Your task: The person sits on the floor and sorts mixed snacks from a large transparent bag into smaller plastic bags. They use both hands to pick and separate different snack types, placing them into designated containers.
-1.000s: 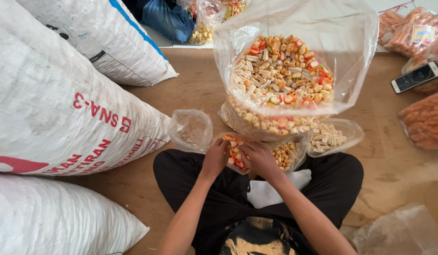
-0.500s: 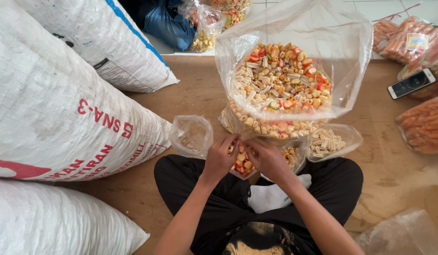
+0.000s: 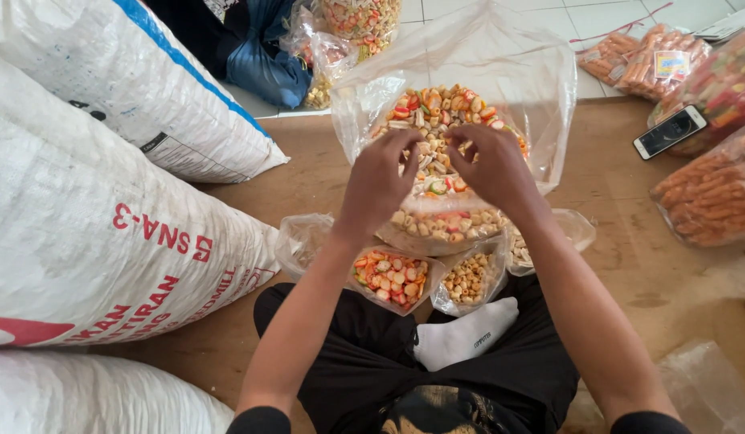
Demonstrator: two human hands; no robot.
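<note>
Seated person at a large clear bag [image 3: 541,104] of mixed snacks [image 3: 437,112], seen from above. The bag stands open on the brown floor [image 3: 622,233], just beyond the person's crossed legs, its rim rising on the far side. Left hand [image 3: 378,181] and right hand [image 3: 491,165] hang side by side over the near part of the bag's mouth, fingers curled downward and tips close together above the pile of snacks; whether either hand grips any pieces or the plastic cannot be told from this angle. Nearer, against the legs, lie small filled bags: one of red and orange pieces [image 3: 391,277], beside it on the right one of pale round pieces [image 3: 467,280], and another partly hidden behind the right forearm. A white sock [image 3: 461,337] shows between the knees. Large white woven sacks [image 3: 91,241] fill the left side. At far right, a phone [image 3: 670,131] lies on the floor beside packets of orange snacks [image 3: 710,197]. A dark blue bag [image 3: 268,68] sits at the far edge
</note>
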